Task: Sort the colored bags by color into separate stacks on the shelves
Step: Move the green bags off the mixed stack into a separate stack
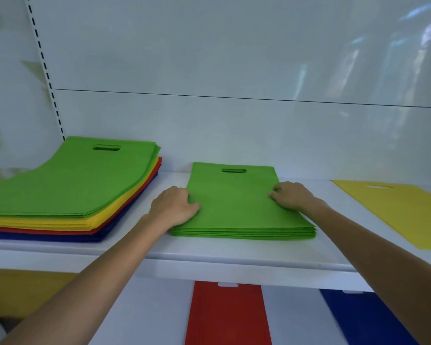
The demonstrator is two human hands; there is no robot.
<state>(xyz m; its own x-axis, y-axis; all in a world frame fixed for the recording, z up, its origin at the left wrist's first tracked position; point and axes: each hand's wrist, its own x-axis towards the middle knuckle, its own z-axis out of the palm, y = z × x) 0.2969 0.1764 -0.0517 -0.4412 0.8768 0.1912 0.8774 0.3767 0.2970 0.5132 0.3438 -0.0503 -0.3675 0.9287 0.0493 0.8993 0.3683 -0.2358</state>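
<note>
A neat stack of green bags (237,202) lies in the middle of the white upper shelf (209,252). My left hand (173,206) rests on the stack's left edge, thumb on top. On the right edge my right hand (292,196) presses down with bent fingers. To the left stands a mixed pile (67,190) with green bags on top, then yellow, red and blue layers. A single yellow bag (396,210) lies flat on the shelf at the right.
On the lower shelf a red bag (227,314) and a blue bag (363,317) lie flat, and something yellow (18,290) shows at the lower left. A white back panel and a slotted upright (45,68) close the shelf behind.
</note>
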